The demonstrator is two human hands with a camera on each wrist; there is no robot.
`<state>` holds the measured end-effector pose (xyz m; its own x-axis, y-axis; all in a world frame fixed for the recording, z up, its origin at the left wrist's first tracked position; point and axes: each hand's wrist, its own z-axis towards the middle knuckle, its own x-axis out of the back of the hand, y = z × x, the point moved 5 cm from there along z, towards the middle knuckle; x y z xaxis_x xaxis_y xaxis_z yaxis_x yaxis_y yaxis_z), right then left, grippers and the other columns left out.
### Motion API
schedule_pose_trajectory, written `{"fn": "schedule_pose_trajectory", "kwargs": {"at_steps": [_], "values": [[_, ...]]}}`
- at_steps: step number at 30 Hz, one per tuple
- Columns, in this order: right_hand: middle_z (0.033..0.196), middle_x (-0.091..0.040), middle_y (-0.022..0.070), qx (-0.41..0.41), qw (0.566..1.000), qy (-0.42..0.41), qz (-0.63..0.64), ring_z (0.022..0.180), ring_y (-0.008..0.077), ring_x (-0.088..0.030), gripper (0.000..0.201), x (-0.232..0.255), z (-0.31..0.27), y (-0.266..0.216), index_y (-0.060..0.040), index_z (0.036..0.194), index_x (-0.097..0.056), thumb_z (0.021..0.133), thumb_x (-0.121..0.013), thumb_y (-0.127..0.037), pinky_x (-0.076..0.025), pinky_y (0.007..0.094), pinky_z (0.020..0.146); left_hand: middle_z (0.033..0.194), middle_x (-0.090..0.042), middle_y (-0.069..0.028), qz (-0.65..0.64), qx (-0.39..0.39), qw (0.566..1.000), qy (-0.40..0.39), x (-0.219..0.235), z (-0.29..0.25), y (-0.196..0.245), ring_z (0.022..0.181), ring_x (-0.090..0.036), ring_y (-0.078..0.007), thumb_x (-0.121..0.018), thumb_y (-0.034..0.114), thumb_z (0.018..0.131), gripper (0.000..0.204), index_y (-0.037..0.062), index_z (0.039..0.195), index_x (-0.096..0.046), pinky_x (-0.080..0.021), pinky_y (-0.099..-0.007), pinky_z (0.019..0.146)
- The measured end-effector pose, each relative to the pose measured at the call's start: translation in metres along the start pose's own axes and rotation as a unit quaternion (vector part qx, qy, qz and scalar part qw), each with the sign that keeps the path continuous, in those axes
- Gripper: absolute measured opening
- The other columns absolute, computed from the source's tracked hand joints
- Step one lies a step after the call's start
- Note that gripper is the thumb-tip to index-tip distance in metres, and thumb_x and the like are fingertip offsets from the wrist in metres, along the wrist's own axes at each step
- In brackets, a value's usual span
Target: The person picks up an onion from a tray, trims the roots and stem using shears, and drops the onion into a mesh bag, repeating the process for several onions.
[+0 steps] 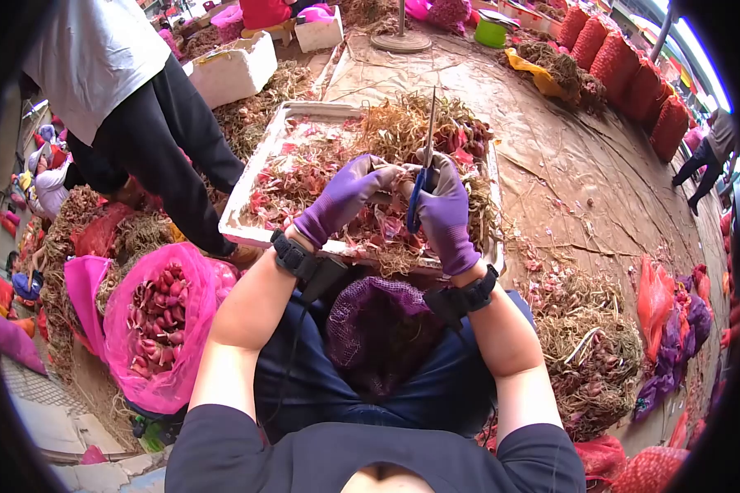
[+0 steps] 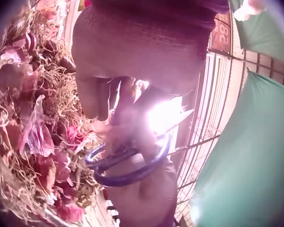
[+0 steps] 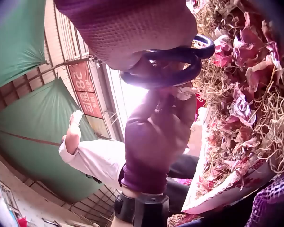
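Note:
Both hands wear purple gloves above a white foam box (image 1: 237, 222) of dry roots and red skins. My right hand (image 1: 446, 215) has its fingers curled round blue-handled scissors (image 1: 419, 197), whose blades point away from me. Close beside it, my left hand (image 1: 345, 200) pinches something small and pale, its shape largely hidden by the fingers. The right wrist view shows the blue scissor loops (image 3: 175, 71) at the right hand (image 3: 137, 33), with the left hand (image 3: 156, 137) facing it. In the left wrist view the loops (image 2: 132, 172) lie below the left hand (image 2: 137, 52).
A pink mesh bag (image 1: 119, 320) of red bulbs stands at the left, near a person in dark trousers (image 1: 173, 140). Between my knees hangs a purple mesh bag (image 1: 349, 320). Rooty bulbs (image 1: 588, 361) are heaped at the right; full red sacks (image 1: 612, 70) line the back right.

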<state>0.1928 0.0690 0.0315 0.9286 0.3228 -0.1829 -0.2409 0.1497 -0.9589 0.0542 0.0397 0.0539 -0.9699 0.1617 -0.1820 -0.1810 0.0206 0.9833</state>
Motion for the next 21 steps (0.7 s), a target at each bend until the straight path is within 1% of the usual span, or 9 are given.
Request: {"fn": "schedule_pose_trajectory", "kwargs": {"at_steps": [3, 5, 7, 11, 13, 15, 17, 19, 21], "values": [[0.087, -0.060, -0.0013, 0.047, 0.998, 0.030, 0.024, 0.075, 0.0024, -0.055, 0.036, -0.004, 0.000, 0.001, -0.0045, 0.115, -0.054, 0.082, -0.067, 0.004, -0.047, 0.0179, 0.062, 0.095, -0.066, -0.0061, 0.060, -0.034, 0.997, 0.033, 0.011, 0.011, -0.020, 0.088, -0.064, -0.0114, -0.063, 0.025, 0.094, 0.033, -0.0019, 0.111, -0.055, -0.052, -0.0268, 0.080], [0.090, -0.063, 0.0006, 0.100, 0.993, 0.044, -0.044, 0.077, 0.0042, -0.057, 0.036, -0.004, 0.000, 0.007, -0.0035, 0.115, -0.053, 0.083, -0.066, 0.005, -0.049, 0.0187, 0.064, 0.099, -0.067, -0.0080, 0.099, -0.033, 0.994, 0.036, 0.011, 0.009, -0.020, 0.089, -0.064, -0.0118, -0.064, 0.021, 0.093, 0.031, -0.0028, 0.112, -0.056, -0.053, -0.0268, 0.080], [0.093, -0.064, 0.0018, 0.050, 0.998, 0.036, 0.014, 0.079, 0.0048, -0.058, 0.036, -0.006, -0.003, 0.002, -0.0029, 0.116, -0.052, 0.083, -0.063, 0.007, -0.050, 0.0193, 0.067, 0.103, -0.068, -0.0098, 0.100, -0.046, 0.993, 0.045, 0.008, 0.009, -0.020, 0.090, -0.065, -0.0119, -0.064, 0.013, 0.093, 0.026, -0.0035, 0.111, -0.058, -0.053, -0.0265, 0.080], [0.096, -0.063, 0.0022, 0.049, 0.997, 0.050, -0.011, 0.081, 0.0043, -0.057, 0.038, -0.001, 0.000, 0.010, -0.0035, 0.119, -0.052, 0.083, -0.063, 0.008, -0.050, 0.0198, 0.068, 0.104, -0.068, -0.0104, 0.187, -0.110, 0.973, 0.079, 0.002, 0.010, -0.019, 0.090, -0.065, -0.0113, -0.061, 0.005, 0.093, 0.020, -0.0040, 0.110, -0.059, -0.054, -0.0248, 0.078], [0.101, -0.063, 0.0055, 0.044, 0.996, 0.056, 0.051, 0.084, 0.0068, -0.060, 0.044, 0.000, 0.000, 0.011, -0.0022, 0.123, -0.049, 0.083, -0.063, 0.007, -0.051, 0.0202, 0.068, 0.085, -0.068, -0.0067, 0.227, -0.264, 0.930, 0.117, -0.004, 0.005, -0.009, 0.074, -0.062, -0.0083, -0.065, 0.007, 0.089, 0.018, 0.0002, 0.105, -0.063, -0.050, -0.0243, 0.068], [0.102, -0.063, 0.0073, -0.007, 0.992, 0.044, 0.115, 0.086, 0.0087, -0.061, 0.046, 0.000, 0.000, 0.007, -0.0011, 0.125, -0.047, 0.083, -0.064, 0.007, -0.052, 0.0207, 0.069, 0.086, -0.068, -0.0081, 0.297, -0.252, 0.910, 0.145, -0.002, 0.003, -0.010, 0.073, -0.064, -0.0104, -0.061, 0.002, 0.091, 0.010, -0.0010, 0.100, -0.061, -0.052, -0.0248, 0.067], [0.104, -0.063, 0.0092, -0.057, 0.982, 0.029, 0.177, 0.087, 0.0107, -0.063, 0.049, 0.000, 0.001, 0.009, 0.0000, 0.127, -0.045, 0.083, -0.064, 0.006, -0.053, 0.0211, 0.070, 0.089, -0.068, -0.0102, 0.130, -0.156, 0.970, 0.135, 0.005, 0.006, -0.021, 0.076, -0.065, -0.0122, -0.058, 0.001, 0.092, 0.002, -0.0007, 0.092, -0.058, -0.055, -0.0260, 0.067], [0.105, -0.063, 0.0122, -0.074, 0.984, -0.005, 0.164, 0.091, 0.0136, -0.064, 0.051, 0.001, 0.003, 0.011, 0.0019, 0.129, -0.042, 0.083, -0.064, 0.004, -0.054, 0.0220, 0.073, 0.091, -0.068, -0.0115, 0.106, -0.155, 0.973, 0.137, 0.006, 0.007, -0.018, 0.078, -0.067, -0.0145, -0.055, 0.000, 0.093, 0.006, 0.0004, 0.088, -0.053, -0.057, -0.0271, 0.066], [0.107, -0.063, 0.0119, -0.075, 0.984, -0.007, 0.164, 0.091, 0.0131, -0.064, 0.047, 0.001, 0.003, 0.013, 0.0015, 0.126, -0.044, 0.083, -0.065, 0.004, -0.054, 0.0220, 0.075, 0.091, -0.068, -0.0124, -0.002, -0.145, 0.982, 0.120, 0.006, 0.006, -0.016, 0.079, -0.068, -0.0158, -0.052, -0.001, 0.095, 0.005, 0.0011, 0.090, -0.050, -0.057, -0.0277, 0.065]]}}
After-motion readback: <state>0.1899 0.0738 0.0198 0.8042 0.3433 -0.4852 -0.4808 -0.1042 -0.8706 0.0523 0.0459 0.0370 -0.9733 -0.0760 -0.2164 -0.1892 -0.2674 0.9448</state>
